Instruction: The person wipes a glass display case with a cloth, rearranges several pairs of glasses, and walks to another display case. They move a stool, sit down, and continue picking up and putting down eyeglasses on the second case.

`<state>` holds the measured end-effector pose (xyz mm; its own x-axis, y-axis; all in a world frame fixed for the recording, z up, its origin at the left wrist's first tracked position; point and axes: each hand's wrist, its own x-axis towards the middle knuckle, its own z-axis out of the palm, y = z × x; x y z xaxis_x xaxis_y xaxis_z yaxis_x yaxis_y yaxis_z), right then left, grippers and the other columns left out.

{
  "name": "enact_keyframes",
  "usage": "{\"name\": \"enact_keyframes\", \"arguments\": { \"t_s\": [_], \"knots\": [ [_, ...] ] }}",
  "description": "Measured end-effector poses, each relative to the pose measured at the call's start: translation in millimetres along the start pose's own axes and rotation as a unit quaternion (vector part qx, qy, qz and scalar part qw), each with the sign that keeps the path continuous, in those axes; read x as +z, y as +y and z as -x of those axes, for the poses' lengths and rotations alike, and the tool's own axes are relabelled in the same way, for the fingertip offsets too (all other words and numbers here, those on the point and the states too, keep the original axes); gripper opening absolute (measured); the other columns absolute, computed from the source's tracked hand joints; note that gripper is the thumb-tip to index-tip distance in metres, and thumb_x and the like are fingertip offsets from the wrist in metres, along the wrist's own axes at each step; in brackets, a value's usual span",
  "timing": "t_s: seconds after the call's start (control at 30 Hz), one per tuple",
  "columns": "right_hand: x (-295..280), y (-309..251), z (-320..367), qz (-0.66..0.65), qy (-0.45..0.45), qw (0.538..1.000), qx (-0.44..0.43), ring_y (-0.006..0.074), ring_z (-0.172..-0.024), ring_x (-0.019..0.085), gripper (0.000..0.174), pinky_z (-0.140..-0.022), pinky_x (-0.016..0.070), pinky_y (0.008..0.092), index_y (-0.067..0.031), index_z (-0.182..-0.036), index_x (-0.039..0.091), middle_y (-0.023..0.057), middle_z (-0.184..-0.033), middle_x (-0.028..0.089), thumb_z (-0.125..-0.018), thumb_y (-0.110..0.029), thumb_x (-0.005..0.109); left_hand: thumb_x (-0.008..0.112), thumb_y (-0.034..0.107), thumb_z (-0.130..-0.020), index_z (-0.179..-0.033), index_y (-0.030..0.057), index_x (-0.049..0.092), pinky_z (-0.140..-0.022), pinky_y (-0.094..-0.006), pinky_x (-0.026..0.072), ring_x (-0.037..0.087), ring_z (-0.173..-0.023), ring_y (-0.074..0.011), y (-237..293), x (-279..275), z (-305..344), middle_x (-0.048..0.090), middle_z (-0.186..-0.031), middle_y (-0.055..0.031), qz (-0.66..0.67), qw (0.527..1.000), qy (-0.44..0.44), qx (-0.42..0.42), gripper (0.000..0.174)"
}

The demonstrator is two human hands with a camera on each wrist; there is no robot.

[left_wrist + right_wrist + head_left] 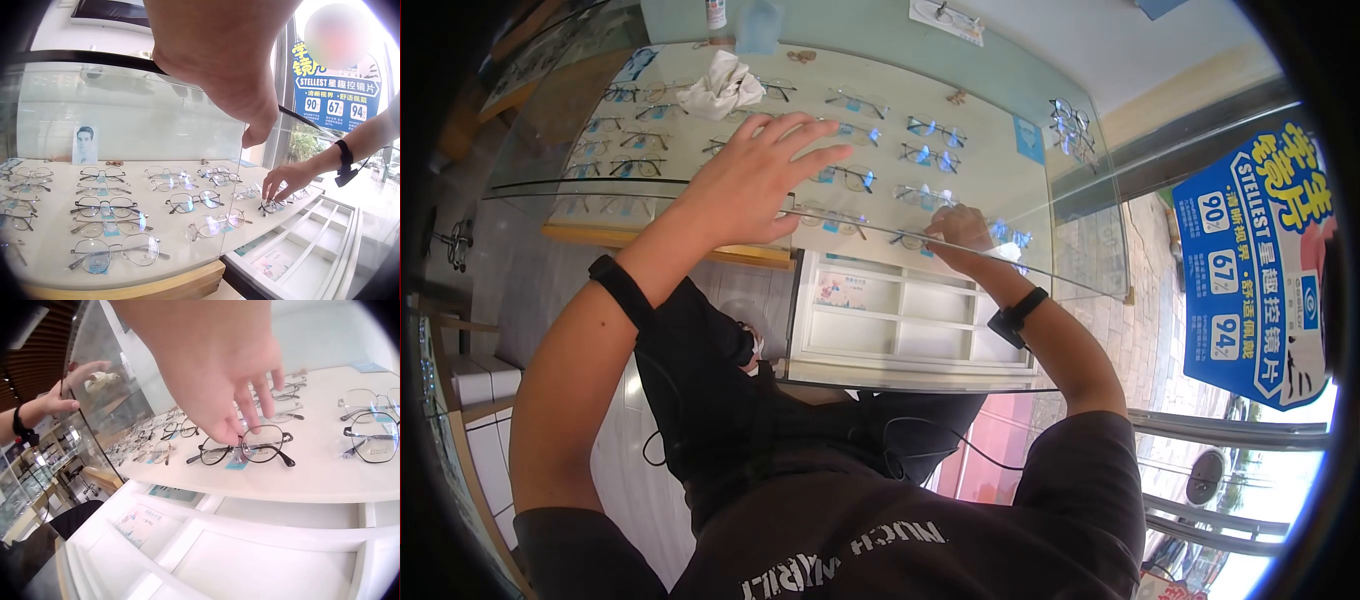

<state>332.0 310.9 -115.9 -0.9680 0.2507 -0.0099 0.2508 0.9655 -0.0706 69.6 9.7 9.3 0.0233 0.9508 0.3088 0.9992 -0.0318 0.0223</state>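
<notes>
In the right wrist view, my right hand (219, 381) pinches a pair of dark round-framed eyeglasses (264, 454) at the bridge, thumb and fingertip right at the rims. The eyeglasses are at the front edge of the white display shelf (312, 484), over a small blue tag. My left hand (762, 175), fingers straight and spread, is over the glass top of the showcase near its front edge and holds nothing. Below it, through the glass, lie rows of eyeglasses (114, 253) with blue tags.
A white divided drawer (915, 380) stands pulled out below the shelf, a printed card (842, 291) in one compartment. A crumpled white cloth (722, 88) lies at the back left. The glass showcase's dark front edge crosses between my arms. A blue poster (1250, 270) stands at right.
</notes>
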Motion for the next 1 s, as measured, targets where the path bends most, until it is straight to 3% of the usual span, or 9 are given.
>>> {"name": "enact_keyframes", "arguments": {
  "t_s": [0.2, 0.3, 0.4, 0.5, 0.6, 0.8, 0.87, 0.93, 1.0],
  "knots": [
    [-9.3, -10.3, 3.8, 0.008, 0.025, 1.000, 0.006, 0.0275, -0.109, 0.064, 0.018, -0.101, 0.0472, 0.0441, -0.0138, -0.099, 0.081, 0.0047, -0.109, 0.072, -0.085, -0.025, 0.080, 0.085, 0.021, -0.075, -0.161, 0.0212, 0.047, -0.122, -0.0509, 0.0335, 0.042, -0.149, -0.0341, -0.4, -1.7, -1.0, 0.043, -0.167, -0.0081, 0.000, 1.000, 0.003, 0.001, 0.094],
    [-40.4, -45.5, 1.7, -0.001, 0.006, 0.997, -0.075, 0.0276, -0.106, 0.067, 0.024, -0.096, 0.0514, 0.0435, -0.0107, -0.109, 0.078, 0.0079, -0.109, 0.073, -0.087, -0.019, 0.074, 0.085, 0.020, -0.074, -0.160, 0.0210, 0.047, -0.122, -0.0508, 0.0337, 0.042, -0.149, -0.0341, 0.3, -2.4, -1.9, 0.043, -0.166, -0.0083, 0.006, 1.000, -0.003, -0.001, 0.094],
    [-68.7, -91.4, 11.2, -0.167, -0.104, 0.974, -0.108, 0.0316, -0.099, 0.070, 0.022, -0.091, 0.0546, 0.0456, -0.0065, -0.105, 0.076, 0.0104, -0.101, 0.073, -0.085, -0.012, 0.071, 0.084, 0.019, -0.074, -0.160, 0.0205, 0.047, -0.122, -0.0505, 0.0339, 0.042, -0.149, -0.0342, 2.4, -6.3, -2.5, 0.043, -0.167, -0.0086, 0.014, 1.000, -0.010, -0.002, 0.093],
    [-111.7, -125.6, 15.5, -0.237, -0.102, 0.936, -0.238, 0.0340, -0.086, 0.068, 0.015, -0.081, 0.0539, 0.0463, -0.0053, -0.098, 0.070, 0.0108, -0.085, 0.067, -0.083, -0.004, 0.068, 0.083, 0.018, -0.074, -0.159, 0.0197, 0.048, -0.122, -0.0504, 0.0337, 0.042, -0.150, -0.0344, 4.7, -9.5, -3.8, 0.043, -0.167, -0.0087, 0.019, 1.000, -0.016, -0.006, 0.092],
    [-171.8, -130.5, 20.8, -0.258, -0.105, 0.935, -0.221, 0.0341, -0.084, 0.068, 0.014, -0.077, 0.0550, 0.0438, -0.0028, -0.096, 0.069, 0.0119, -0.087, 0.068, -0.082, 0.001, 0.066, 0.083, 0.017, -0.074, -0.159, 0.0187, 0.049, -0.123, -0.0504, 0.0331, 0.042, -0.150, -0.0346, 5.5, -11.3, -5.6, 0.042, -0.167, -0.0087, 0.020, 0.999, -0.022, -0.012, 0.091],
    [-260.0, -10.0, 11.0, -0.320, 0.071, 0.945, 0.001, 0.0140, -0.079, 0.069, 0.012, -0.075, 0.0550, 0.0295, -0.0003, -0.100, 0.072, 0.0060, -0.094, 0.073, -0.091, -0.001, 0.064, 0.083, 0.017, -0.074, -0.158, 0.0171, 0.050, -0.124, -0.0505, 0.0323, 0.042, -0.150, -0.0353, 7.3, -12.9, -5.7, 0.042, -0.167, -0.0095, 0.021, 0.999, -0.019, -0.015, 0.090],
    [-271.4, 51.9, 1.3, -0.190, 0.113, 0.970, 0.106, 0.0175, -0.075, 0.069, 0.012, -0.075, 0.0556, 0.0295, -0.0015, -0.100, 0.074, 0.0095, -0.093, 0.074, -0.091, -0.003, 0.066, 0.083, 0.017, -0.074, -0.158, 0.0168, 0.050, -0.124, -0.0506, 0.0323, 0.042, -0.150, -0.0355, 7.9, -13.1, -5.8, 0.043, -0.167, -0.0099, 0.022, 0.999, -0.019, -0.015, 0.090],
    [-270.7, 109.0, -4.9, -0.049, 0.141, 0.973, 0.177, 0.0249, -0.088, 0.073, 0.014, -0.084, 0.0575, 0.0339, -0.0061, -0.102, 0.079, 0.0110, -0.104, 0.077, -0.090, -0.007, 0.073, 0.083, 0.016, -0.074, -0.158, 0.0166, 0.050, -0.123, -0.0506, 0.0326, 0.042, -0.149, -0.0359, 7.6, -13.7, -5.9, 0.043, -0.167, -0.0106, 0.021, 0.999, -0.022, -0.017, 0.090],
    [-254.6, 153.3, -0.4, 0.027, 0.143, 0.977, 0.155, 0.0284, -0.099, 0.072, 0.017, -0.090, 0.0571, 0.0369, -0.0087, -0.104, 0.080, 0.0097, -0.111, 0.077, -0.088, -0.009, 0.076, 0.083, 0.016, -0.074, -0.157, 0.0165, 0.051, -0.123, -0.0506, 0.0329, 0.042, -0.149, -0.0361, 7.9, -13.3, -4.8, 0.043, -0.166, -0.0107, 0.017, 1.000, -0.018, -0.016, 0.090]
  ]
}}
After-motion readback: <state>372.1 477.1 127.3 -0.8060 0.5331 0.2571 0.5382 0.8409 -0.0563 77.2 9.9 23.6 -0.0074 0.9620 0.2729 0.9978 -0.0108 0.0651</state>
